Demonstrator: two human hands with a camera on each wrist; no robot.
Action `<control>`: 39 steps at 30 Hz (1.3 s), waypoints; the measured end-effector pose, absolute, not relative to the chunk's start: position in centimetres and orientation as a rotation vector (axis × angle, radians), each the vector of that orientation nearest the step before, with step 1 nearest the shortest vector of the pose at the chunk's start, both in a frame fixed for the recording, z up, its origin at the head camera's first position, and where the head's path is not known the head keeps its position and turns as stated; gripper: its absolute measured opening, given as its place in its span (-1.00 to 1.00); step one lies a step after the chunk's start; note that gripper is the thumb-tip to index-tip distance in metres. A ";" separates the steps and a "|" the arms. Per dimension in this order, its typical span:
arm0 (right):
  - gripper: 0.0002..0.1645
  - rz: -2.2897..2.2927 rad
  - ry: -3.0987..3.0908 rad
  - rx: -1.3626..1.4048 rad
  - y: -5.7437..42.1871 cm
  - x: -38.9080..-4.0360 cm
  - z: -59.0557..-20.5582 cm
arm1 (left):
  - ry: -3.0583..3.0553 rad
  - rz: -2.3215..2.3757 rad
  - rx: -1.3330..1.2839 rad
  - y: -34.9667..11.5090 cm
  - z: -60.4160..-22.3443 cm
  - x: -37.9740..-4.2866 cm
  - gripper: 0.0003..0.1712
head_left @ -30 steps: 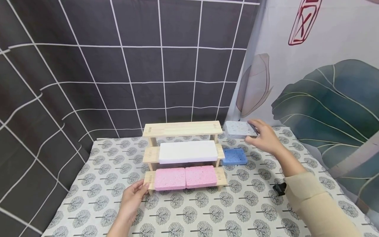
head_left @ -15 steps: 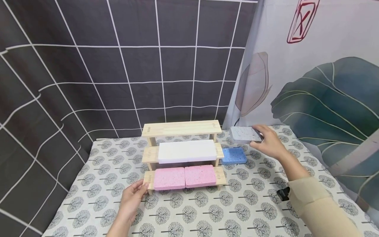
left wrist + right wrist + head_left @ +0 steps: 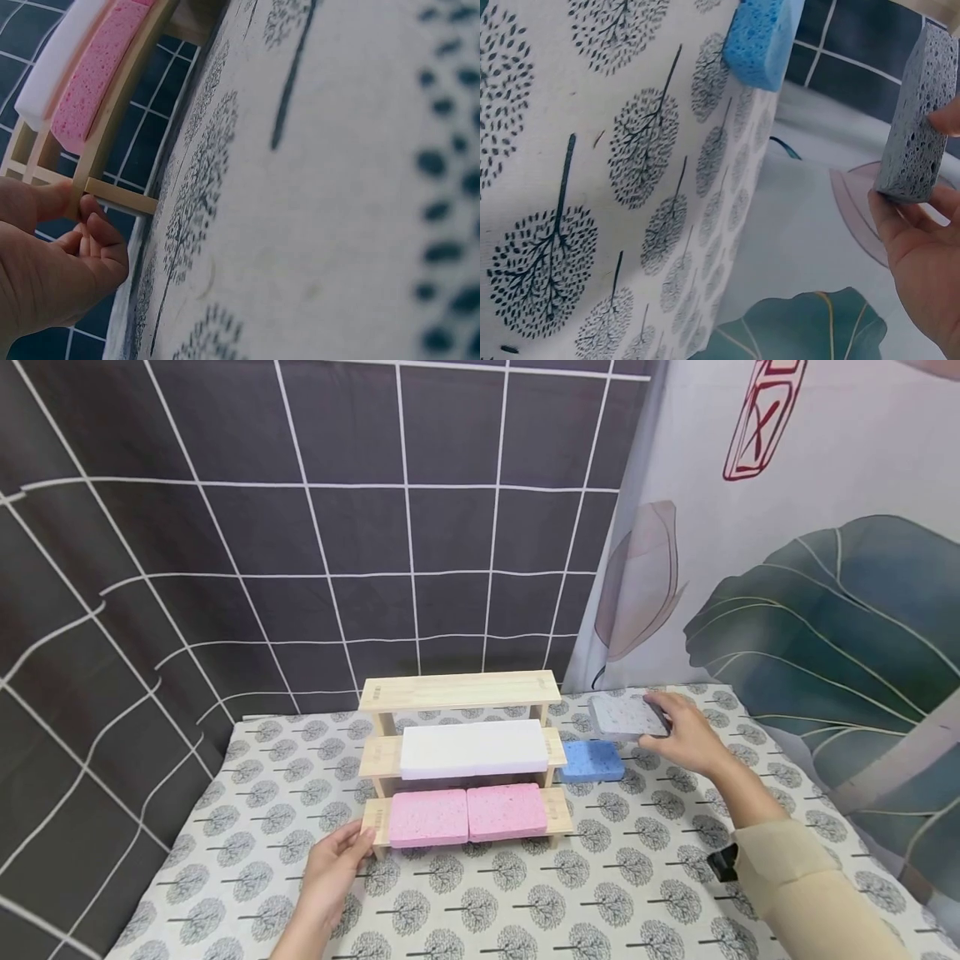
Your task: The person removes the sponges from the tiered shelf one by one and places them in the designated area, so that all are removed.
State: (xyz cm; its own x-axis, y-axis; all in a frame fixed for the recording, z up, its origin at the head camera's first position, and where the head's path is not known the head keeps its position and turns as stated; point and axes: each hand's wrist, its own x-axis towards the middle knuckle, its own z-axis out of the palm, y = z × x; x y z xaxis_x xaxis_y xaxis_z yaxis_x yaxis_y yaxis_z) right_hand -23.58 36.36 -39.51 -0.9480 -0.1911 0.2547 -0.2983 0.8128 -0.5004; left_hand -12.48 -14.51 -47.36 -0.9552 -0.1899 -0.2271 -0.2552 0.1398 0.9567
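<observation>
In the head view a three-step wooden rack [image 3: 459, 691] stands on the table. Its middle step carries white sponge blocks [image 3: 474, 748], and two pink sponges [image 3: 467, 816] lie side by side on the lowest one. My left hand [image 3: 330, 870] pinches the left end of that lowest step between thumb and fingers, which the left wrist view confirms. To the right of the rack, my right hand [image 3: 686, 735] grips a grey speckled sponge [image 3: 915, 120] by its right end, held in the air. A blue sponge [image 3: 592, 761] lies on the cloth below it, beside the rack.
A cloth [image 3: 480, 910] with a tree print covers the table. Dark grid-patterned curtain [image 3: 450, 527] hangs behind and at the left; a pale curtain [image 3: 690, 460] with leaf pictures hangs at the right. The rack's top step bears nothing.
My right hand has carried the grey sponge a little to the right and down, away from the rack's top step. The left hand has kept its hold on the rack.
</observation>
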 end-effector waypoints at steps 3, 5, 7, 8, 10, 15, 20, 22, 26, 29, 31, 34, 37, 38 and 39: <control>-0.13 0.799 -2.798 0.379 36.7 -23.7 -40.0 | 2.331 1.978 -0.456 -14.5 -47.2 -12.5 -0.43; -0.14 0.793 -2.789 0.382 36.9 -23.6 -40.3 | 2.328 1.972 -0.463 -14.5 -47.2 -12.5 -0.42; -0.14 0.789 -2.789 0.375 37.0 -23.5 -40.6 | 2.327 1.963 -0.471 -14.5 -47.2 -12.5 -0.41; -0.14 0.789 -2.793 0.370 37.0 -23.5 -40.7 | 2.325 1.958 -0.475 -14.5 -47.2 -12.4 -0.40; -0.13 0.797 -2.806 0.359 37.0 -23.4 -40.9 | 2.324 1.947 -0.489 -14.5 -47.2 -12.4 -0.40; -0.10 0.813 -2.812 0.347 37.1 -23.4 -41.5 | 2.326 1.938 -0.500 -14.5 -47.5 -12.2 -0.41; -0.12 0.821 -2.802 0.356 37.4 -23.2 -42.1 | 2.327 1.933 -0.508 -14.6 -47.6 -12.1 -0.41; -0.13 0.823 -2.807 0.353 37.5 -23.1 -42.3 | 2.330 1.930 -0.506 -14.6 -47.6 -12.0 -0.41; -0.14 0.811 -2.816 0.338 38.0 -23.0 -42.8 | 2.326 1.939 -0.496 -14.6 -47.7 -12.0 -0.42; -0.14 0.801 -2.830 0.320 38.3 -23.0 -42.9 | 2.322 1.946 -0.488 -14.5 -47.7 -12.1 -0.41; -0.13 0.794 -2.842 0.307 38.5 -23.1 -42.9 | 2.319 1.953 -0.484 -14.4 -47.6 -12.2 -0.41; -0.12 0.794 -2.855 0.289 38.7 -23.1 -42.8 | 2.329 1.955 -0.472 -14.3 -47.6 -12.4 -0.41; -0.11 0.810 -2.862 0.279 38.8 -23.3 -42.7 | 2.340 1.951 -0.476 -14.4 -47.6 -12.5 -0.41; -0.11 0.812 -2.864 0.278 38.9 -23.3 -42.7 | 2.343 1.949 -0.481 -14.4 -47.6 -12.5 -0.42; -0.11 0.813 -2.865 0.278 39.0 -23.4 -42.7 | 2.346 1.948 -0.480 -14.5 -47.6 -12.5 -0.41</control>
State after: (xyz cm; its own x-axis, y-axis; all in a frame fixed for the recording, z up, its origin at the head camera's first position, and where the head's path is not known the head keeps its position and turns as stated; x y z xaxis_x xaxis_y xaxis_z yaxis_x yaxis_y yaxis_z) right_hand -23.39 38.98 -42.73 -0.9715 -0.1363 0.1938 -0.2177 0.8360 -0.5037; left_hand -12.49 -14.45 -47.60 -0.9502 -0.2012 -0.2379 -0.2708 0.1559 0.9499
